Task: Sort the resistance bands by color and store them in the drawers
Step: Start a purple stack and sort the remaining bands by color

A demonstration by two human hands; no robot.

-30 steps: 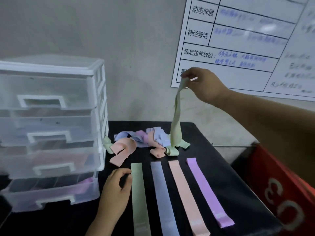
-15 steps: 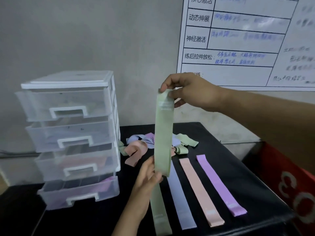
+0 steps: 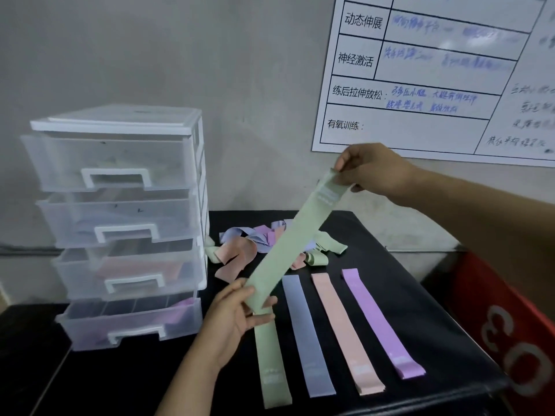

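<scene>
A green resistance band is stretched slantwise above the black table. My right hand pinches its upper end, and my left hand pinches its lower end. Below it, flat on the table, lie a green band, a blue band, a pink band and a purple band side by side. A tangled pile of mixed bands lies behind them. The translucent drawer unit stands at the left, all its drawers closed, with coloured bands dimly visible inside.
A whiteboard with a handwritten table hangs on the wall at the upper right. A red object with white figures stands beside the table's right edge. The wall is close behind the table.
The green band went from hanging upright to a slant between both hands. My right hand dropped lower and to the right. My left hand now grips the band's bottom end.
</scene>
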